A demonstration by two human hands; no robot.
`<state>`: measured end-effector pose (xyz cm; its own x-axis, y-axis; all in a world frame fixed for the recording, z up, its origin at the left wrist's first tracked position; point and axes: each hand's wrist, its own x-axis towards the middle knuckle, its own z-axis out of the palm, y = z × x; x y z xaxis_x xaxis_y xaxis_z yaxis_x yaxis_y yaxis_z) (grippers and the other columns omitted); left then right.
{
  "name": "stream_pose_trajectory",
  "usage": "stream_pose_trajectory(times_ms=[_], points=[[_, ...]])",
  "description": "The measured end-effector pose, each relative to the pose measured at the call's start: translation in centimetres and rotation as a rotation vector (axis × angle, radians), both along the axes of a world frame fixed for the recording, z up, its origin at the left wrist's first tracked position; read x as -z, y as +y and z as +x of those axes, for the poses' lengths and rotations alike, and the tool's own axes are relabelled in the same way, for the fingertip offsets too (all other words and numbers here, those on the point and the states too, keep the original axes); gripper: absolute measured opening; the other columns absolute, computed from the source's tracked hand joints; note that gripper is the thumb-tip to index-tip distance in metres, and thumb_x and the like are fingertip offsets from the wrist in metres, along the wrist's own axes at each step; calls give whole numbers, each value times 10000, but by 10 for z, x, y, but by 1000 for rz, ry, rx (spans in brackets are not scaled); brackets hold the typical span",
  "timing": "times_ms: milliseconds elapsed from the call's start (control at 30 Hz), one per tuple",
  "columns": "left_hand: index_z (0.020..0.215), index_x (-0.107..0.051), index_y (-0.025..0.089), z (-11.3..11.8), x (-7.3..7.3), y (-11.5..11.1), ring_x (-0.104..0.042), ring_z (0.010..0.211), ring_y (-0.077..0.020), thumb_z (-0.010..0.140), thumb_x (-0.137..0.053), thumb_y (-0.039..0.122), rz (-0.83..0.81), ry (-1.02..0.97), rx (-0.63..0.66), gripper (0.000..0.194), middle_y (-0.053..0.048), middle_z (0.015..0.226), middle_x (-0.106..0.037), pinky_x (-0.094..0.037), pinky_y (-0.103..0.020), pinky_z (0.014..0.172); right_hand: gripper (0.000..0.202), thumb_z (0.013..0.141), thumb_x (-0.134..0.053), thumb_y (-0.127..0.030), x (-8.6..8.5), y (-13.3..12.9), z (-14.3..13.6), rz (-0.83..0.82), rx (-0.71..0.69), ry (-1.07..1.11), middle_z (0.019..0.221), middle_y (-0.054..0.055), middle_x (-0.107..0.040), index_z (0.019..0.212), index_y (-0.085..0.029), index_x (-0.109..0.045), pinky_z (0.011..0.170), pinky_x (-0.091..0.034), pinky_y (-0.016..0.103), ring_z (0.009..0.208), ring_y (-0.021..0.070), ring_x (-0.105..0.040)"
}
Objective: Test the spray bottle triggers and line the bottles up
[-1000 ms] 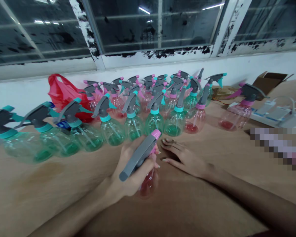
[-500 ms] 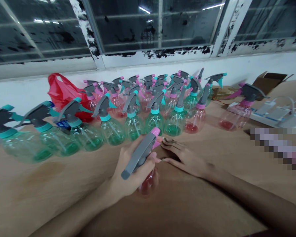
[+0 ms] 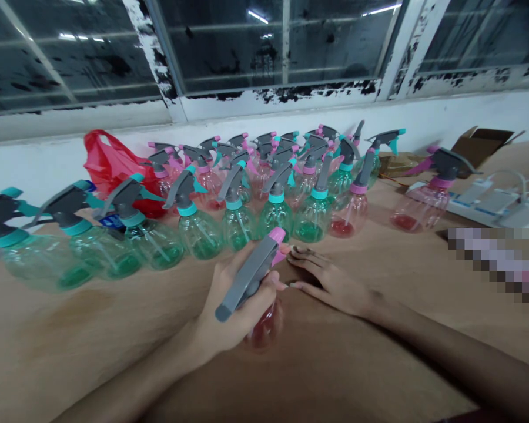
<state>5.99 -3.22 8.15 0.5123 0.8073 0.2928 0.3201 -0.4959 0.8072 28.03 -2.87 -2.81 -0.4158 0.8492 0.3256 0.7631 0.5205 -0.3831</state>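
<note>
My left hand (image 3: 233,299) is wrapped round the neck of a pink spray bottle (image 3: 264,329), which stands upright on the wooden table (image 3: 344,364). Its grey and pink spray head rises above my fingers, nozzle pointing away to the upper right. My right hand (image 3: 330,282) lies on the table just right of that bottle, holding nothing, its fingers spread towards the left. Beyond both hands runs a front row of green bottles with turquoise collars, among them a green bottle (image 3: 311,220), ending in a pink bottle (image 3: 348,214).
Several more pink and green bottles stand behind the front row. A red plastic bag (image 3: 110,164) is at the back left. Further right are a lone pink bottle (image 3: 418,208), a white power strip (image 3: 476,208) with plugs, and an open cardboard box (image 3: 480,150). A window wall closes the back.
</note>
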Motion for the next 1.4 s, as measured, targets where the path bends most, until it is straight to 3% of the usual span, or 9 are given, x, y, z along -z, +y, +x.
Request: stream_pose_trajectory(times_ms=[233, 433, 700, 867, 1033, 1233, 1400], points=[[754, -597, 219, 1, 0, 1, -665, 626, -140, 742, -483, 155, 27, -39, 20, 131, 14, 664, -639, -507, -217, 587, 571, 907, -444, -506, 0, 0, 0, -5, 3, -7, 1386, 125, -491, 1343, -138, -461, 1096, -339, 471, 1330, 255, -380], [989, -597, 213, 0, -1, 1, -644, 580, -143, 714, -476, 131, 40, -33, 5, 311, 27, 652, -662, -492, -230, 562, 580, 908, -439, -511, 0, 0, 0, -23, 0, -20, 1393, 122, -485, 1351, -137, -449, 1100, -330, 466, 1334, 250, -373], [1041, -580, 220, 0, -2, 1, -646, 597, -147, 700, -474, 122, 36, -46, 34, 370, 32, 659, -658, -501, -237, 579, 560, 904, -450, -506, 0, 0, 0, -12, 8, -10, 1386, 116, -493, 1335, -150, -469, 1094, -343, 465, 1331, 255, -380], [875, -594, 208, -1, -4, 4, -645, 562, -157, 700, -476, 145, 4, -51, 66, 220, 4, 659, -645, -501, -247, 518, 541, 903, -465, -495, 1, 0, 0, 2, -1, 1, 1406, 113, -470, 1339, -176, -462, 1089, -340, 494, 1332, 262, -377], [625, -554, 210, 0, -5, 5, -641, 601, -147, 705, -459, 161, 64, -41, 104, 134, -18, 731, -635, -535, -286, 655, 549, 896, -472, -504, 3, 0, 0, 23, 11, 21, 1410, 113, -465, 1348, -192, -461, 1073, -360, 502, 1329, 270, -382], [676, -593, 218, -1, -5, 2, -658, 587, -149, 745, -483, 182, -25, 8, 40, 135, -1, 665, -653, -528, -248, 572, 540, 899, -465, -501, 1, 0, -1, 1, 3, 34, 1379, 115, -501, 1336, -184, -476, 1081, -352, 497, 1328, 265, -383], [710, -575, 228, 1, -2, 1, -686, 661, -164, 748, -514, 212, -21, 0, -20, 74, -6, 689, -686, -539, -245, 612, 535, 902, -463, -495, -1, -2, -1, 0, 10, 45, 1406, 97, -472, 1357, -215, -453, 1087, -337, 509, 1333, 266, -376]])
